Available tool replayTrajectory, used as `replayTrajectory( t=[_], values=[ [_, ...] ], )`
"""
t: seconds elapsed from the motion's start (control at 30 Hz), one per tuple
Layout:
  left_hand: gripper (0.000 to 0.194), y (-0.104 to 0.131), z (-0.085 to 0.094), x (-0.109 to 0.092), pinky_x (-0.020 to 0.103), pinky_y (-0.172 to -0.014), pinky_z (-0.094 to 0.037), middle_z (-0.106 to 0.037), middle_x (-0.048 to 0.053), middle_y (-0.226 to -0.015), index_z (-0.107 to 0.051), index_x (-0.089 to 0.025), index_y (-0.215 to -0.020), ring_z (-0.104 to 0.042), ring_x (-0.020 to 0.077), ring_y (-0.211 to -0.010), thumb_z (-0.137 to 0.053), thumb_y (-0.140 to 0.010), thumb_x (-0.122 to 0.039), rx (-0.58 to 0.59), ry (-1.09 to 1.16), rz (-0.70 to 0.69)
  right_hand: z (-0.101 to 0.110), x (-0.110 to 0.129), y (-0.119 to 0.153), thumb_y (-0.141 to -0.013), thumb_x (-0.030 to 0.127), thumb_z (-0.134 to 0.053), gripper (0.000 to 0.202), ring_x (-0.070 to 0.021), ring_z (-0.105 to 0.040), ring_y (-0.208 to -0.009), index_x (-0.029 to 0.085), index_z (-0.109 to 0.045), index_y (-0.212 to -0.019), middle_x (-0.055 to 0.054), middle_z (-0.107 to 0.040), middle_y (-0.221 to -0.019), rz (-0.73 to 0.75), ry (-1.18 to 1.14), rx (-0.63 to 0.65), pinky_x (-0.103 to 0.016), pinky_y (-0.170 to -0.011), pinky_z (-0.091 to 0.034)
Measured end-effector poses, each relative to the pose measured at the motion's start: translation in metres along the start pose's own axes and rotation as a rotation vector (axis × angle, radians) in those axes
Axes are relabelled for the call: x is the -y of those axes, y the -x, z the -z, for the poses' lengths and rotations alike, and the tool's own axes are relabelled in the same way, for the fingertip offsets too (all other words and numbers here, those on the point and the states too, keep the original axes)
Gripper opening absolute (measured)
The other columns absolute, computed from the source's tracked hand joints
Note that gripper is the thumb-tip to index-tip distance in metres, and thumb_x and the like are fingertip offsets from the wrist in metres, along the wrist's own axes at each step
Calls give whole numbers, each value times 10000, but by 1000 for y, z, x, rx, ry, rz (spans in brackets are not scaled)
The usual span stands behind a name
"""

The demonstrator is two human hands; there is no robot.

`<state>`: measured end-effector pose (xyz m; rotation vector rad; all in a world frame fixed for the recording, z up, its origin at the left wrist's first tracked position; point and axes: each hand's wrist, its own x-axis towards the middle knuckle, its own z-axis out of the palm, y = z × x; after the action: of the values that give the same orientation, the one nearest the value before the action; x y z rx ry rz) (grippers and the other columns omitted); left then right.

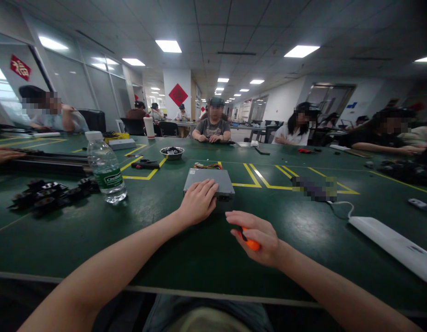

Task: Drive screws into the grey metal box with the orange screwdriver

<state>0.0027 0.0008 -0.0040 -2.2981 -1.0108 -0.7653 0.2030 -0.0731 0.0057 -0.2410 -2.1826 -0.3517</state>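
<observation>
Resting on one gray metal box point(224, 179) at the middle of the green desk point(165, 258), the left hand point(198, 201) had its fingers extended and released. Nearer and to the right, clear of the box, the right hand point(260, 235) had its fingers grasping one orange-and-black handle point(252, 243). One plastic bottle point(108, 173) stood left of the box; one metal bowl point(172, 157) and one white cup point(149, 128) stood farther off. One white power strip point(393, 246) lay at right.
</observation>
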Motion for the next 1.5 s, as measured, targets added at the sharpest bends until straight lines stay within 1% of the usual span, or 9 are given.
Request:
replayTrajectory(
  t=[0.13, 0.33, 0.53, 0.8, 1.07, 1.23, 1.33, 1.43, 1.5],
  values=[
    [387, 0, 0, 0, 404, -955, -375, -509, 139, -1292, -475, -117, -1235, -466, 254, -1189, -399, -881, -255, 0, 0, 0, 7, 6, -8, -785, 137, -626, 186, -192, -637, -954, 197, -449, -785, -90, -678, -975, 29, 104, -9, -315, -748, -592],
    [393, 1, 0, 1, 406, -955, -374, -503, 143, -1297, -470, -116, -1239, -465, 255, -1191, -402, -880, -261, 6, 10, -7, 6, -2, 1, -760, 37, -611, 230, -191, -614, -1011, 197, -447, -785, -114, -628, -1102, 84, 139, -58, -327, -775, -595],
    [382, 0, 0, 1, 401, -948, -382, -515, 136, -1286, -478, -129, -1234, -471, 249, -1186, -402, -879, -249, -15, 12, -3, 2, -6, 5, -774, 54, -602, 182, -191, -623, -989, 183, -473, -775, -113, -646, -1030, 85, 241, 24, -324, -786, -585],
    [391, 1, -2, 1, 402, -951, -383, -518, 137, -1284, -474, -128, -1241, -467, 249, -1194, -411, -875, -251, -13, 15, 1, -1, -6, -1, -782, 65, -599, 154, -185, -644, -927, 171, -489, -759, -112, -661, -957, 111, 305, 31, -293, -771, -583],
    [383, 0, -1, 0, 407, -942, -393, -525, 143, -1275, -487, -135, -1230, -479, 249, -1183, -418, -868, -240, -26, 29, 6, -3, -1, -8, -784, 90, -584, 167, -155, -654, -877, 197, -489, -697, -51, -671, -890, 165, 391, 25, -260, -734, -578],
    [384, 0, 0, -1, 405, -947, -388, -517, 142, -1284, -483, -133, -1232, -476, 250, -1184, -410, -873, -248, -16, 18, 4, -12, 4, -1, -749, 105, -588, 147, -173, -630, -928, 228, -534, -806, -53, -638, -963, 170, 395, 95, -292, -768, -560],
    [380, 0, 0, -1, 406, -949, -385, -516, 142, -1285, -485, -129, -1227, -480, 250, -1177, -404, -876, -248, -11, 12, 5, -13, 4, 1, -758, 180, -605, 114, -185, -613, -941, 224, -545, -845, -74, -606, -984, 157, 369, 94, -294, -763, -560],
    [388, 0, 1, 0, 403, -952, -381, -515, 139, -1286, -479, -127, -1234, -475, 252, -1181, -409, -874, -254, -6, 9, 1, -10, 4, 0, -775, 308, -616, 119, -200, -598, -935, 219, -551, -819, -75, -576, -944, 133, 364, 39, -303, -737, -565],
    [387, 0, 1, 0, 400, -952, -380, -515, 135, -1287, -476, -131, -1236, -471, 252, -1186, -406, -876, -255, -3, 9, 2, -8, 6, -2, -767, 303, -630, 110, -184, -602, -864, 234, -558, -814, -47, -566, -863, 108, 390, -1, -290, -700, -566]
  ],
)
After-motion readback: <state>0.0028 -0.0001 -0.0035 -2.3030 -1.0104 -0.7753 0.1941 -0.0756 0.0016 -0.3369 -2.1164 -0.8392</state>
